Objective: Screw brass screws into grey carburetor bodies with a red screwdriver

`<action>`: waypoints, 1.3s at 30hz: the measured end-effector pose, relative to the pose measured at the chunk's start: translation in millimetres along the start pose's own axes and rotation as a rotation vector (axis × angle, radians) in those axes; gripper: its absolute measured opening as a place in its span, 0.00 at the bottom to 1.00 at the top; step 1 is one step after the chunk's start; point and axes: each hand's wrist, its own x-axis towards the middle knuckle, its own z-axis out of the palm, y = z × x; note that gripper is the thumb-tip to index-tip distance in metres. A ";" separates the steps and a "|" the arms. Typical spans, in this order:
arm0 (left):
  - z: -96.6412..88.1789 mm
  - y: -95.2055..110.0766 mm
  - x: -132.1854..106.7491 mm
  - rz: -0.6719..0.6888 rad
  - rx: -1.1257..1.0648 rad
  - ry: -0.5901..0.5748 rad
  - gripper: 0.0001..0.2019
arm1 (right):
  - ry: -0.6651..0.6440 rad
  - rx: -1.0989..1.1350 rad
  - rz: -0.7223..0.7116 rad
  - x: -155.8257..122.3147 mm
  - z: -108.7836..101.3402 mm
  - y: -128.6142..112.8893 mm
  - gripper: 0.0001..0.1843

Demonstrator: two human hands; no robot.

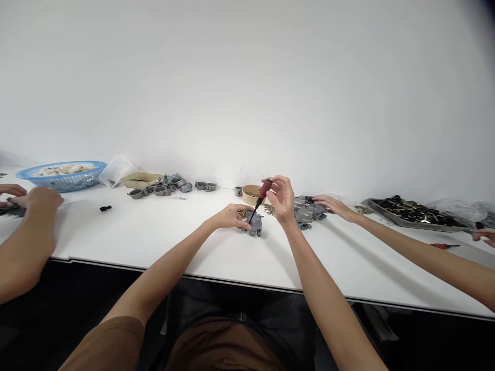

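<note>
My left hand (232,216) is closed around a small grey metal part (254,225) that rests on the white table (162,237). My right hand (281,199) grips the red handle of a screwdriver (261,198), whose dark shaft slants down onto the top of the grey part. A round tan bowl (249,193) with small brass screws stands just behind the part, and loose screws lie beside it.
A person's hand (334,206) reaches from the right onto a pile of grey parts (307,211). Another person's hands (33,198) work at the left. A blue basket (64,175), clear tub (115,170), more grey parts (166,186), metal tray (413,212) and a red screwdriver (444,246) also lie here.
</note>
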 end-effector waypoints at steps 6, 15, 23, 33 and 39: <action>-0.2 1.5 -0.9 -0.001 0.006 -0.004 0.41 | 0.027 0.018 0.042 0.3 -0.2 1.0 0.21; -0.3 2.2 -1.7 0.014 0.036 0.010 0.39 | 0.029 0.040 0.050 1.4 -0.7 1.9 0.21; -0.5 1.1 -0.8 0.021 0.054 0.006 0.39 | -0.014 0.038 0.029 0.2 0.0 5.4 0.21; -2.5 1.1 -1.3 0.017 0.030 -0.020 0.40 | 0.029 -0.071 0.058 -0.9 0.2 4.7 0.24; -2.1 3.2 -2.2 0.029 0.038 -0.024 0.39 | -0.057 0.016 0.051 -1.5 2.5 3.9 0.24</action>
